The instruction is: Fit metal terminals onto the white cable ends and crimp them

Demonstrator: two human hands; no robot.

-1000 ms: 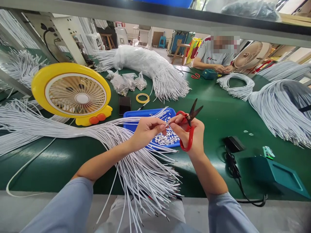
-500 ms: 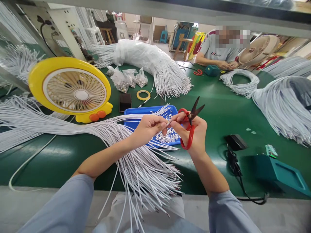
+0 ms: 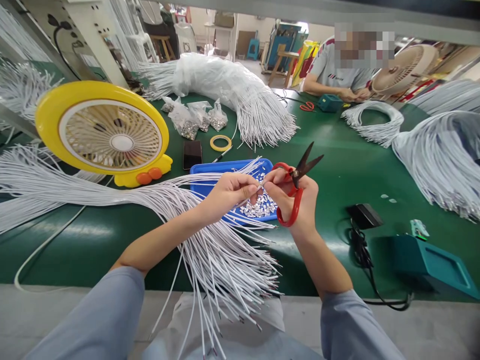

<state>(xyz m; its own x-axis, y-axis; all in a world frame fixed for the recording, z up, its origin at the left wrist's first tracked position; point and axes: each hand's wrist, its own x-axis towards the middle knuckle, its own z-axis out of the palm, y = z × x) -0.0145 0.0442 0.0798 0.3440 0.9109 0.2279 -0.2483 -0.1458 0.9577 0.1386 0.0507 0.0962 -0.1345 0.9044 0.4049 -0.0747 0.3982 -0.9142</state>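
Note:
My left hand pinches a thin white cable close to its end, over a blue tray. Fingertips of my right hand meet that cable end from the other side. Red-handled scissors hang on the right hand, blades apart and pointing up and away. What the right fingertips pinch at the cable end is too small to make out. Many small shiny metal pieces lie in the tray. Beneath my left forearm a large bundle of white cables spreads over the table's front edge.
A yellow fan stands left. Behind the tray are a phone, a tape roll, bagged metal parts and a wrapped cable bundle. To the right sit a black adapter and a teal device. A person works opposite.
Both hands stay together at the cable end, with only slight finger movement. The scissors have tilted a little to the right. The whole view has shifted slightly.

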